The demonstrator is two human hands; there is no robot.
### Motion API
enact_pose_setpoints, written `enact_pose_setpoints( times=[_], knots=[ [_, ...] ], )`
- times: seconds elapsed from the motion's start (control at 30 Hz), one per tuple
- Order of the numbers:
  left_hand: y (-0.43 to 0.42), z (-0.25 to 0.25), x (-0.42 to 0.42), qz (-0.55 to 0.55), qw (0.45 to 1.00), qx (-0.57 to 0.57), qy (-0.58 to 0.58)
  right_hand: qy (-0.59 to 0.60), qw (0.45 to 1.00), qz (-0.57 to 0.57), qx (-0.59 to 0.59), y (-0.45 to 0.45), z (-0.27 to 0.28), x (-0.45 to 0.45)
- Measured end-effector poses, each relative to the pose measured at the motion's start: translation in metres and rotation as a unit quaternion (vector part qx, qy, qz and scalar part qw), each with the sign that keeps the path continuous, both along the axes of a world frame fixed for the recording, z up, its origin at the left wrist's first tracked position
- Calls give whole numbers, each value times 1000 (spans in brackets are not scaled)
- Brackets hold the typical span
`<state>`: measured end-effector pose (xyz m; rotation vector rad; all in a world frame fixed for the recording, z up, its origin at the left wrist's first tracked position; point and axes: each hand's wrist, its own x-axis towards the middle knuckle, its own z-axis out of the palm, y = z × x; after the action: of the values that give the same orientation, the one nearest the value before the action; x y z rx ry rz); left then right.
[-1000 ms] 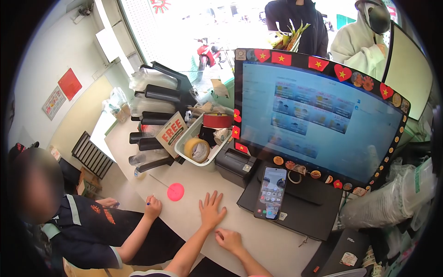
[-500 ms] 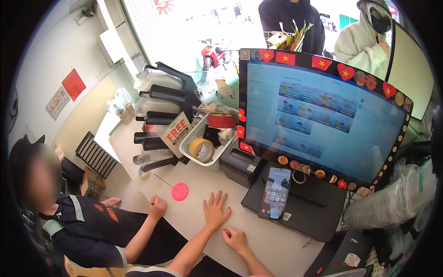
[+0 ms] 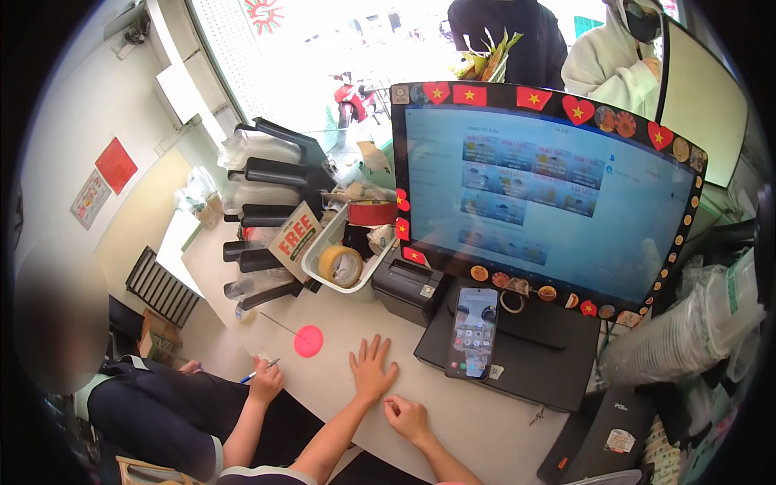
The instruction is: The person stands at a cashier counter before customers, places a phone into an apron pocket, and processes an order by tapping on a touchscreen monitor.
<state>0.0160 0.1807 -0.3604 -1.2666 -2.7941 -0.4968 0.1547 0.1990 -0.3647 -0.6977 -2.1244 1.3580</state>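
Pale counter [image 3: 477, 422], lower centre: I read left hand [image 3: 373, 373] still flat, spread, gripping nothing; right hand [image 3: 407, 417] still loosely curled, contents, if any, indeterminable. Change: pen [image 3: 249, 377] in co-worker's hand [image 3: 265, 385], lower left, now shows lengthwise; my hands unaffected. Pink disc [image 3: 308, 341]: left of centre, untouched.

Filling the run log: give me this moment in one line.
left hand: spread flat on counter | right hand: curled beside it | phone: lit, on black box

Left hand [image 3: 373, 377] palm hidden, dark-clothed person [image 3: 517, 36] cut off
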Motion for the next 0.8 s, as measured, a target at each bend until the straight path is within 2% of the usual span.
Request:
enact_pose_setpoints(
  times=[0.3,0.4,0.8],
  knots=[
    [0,6,1,3,1000,8,-11,12,1000,-3,5,0,4,-1],
    [0,5,1,4,1000,10,-9,-22,998,35,-44,2,6,2],
    [1,7,2,2,1000,5,-8,-19,995,40,-84,0,12,5]
  ],
)
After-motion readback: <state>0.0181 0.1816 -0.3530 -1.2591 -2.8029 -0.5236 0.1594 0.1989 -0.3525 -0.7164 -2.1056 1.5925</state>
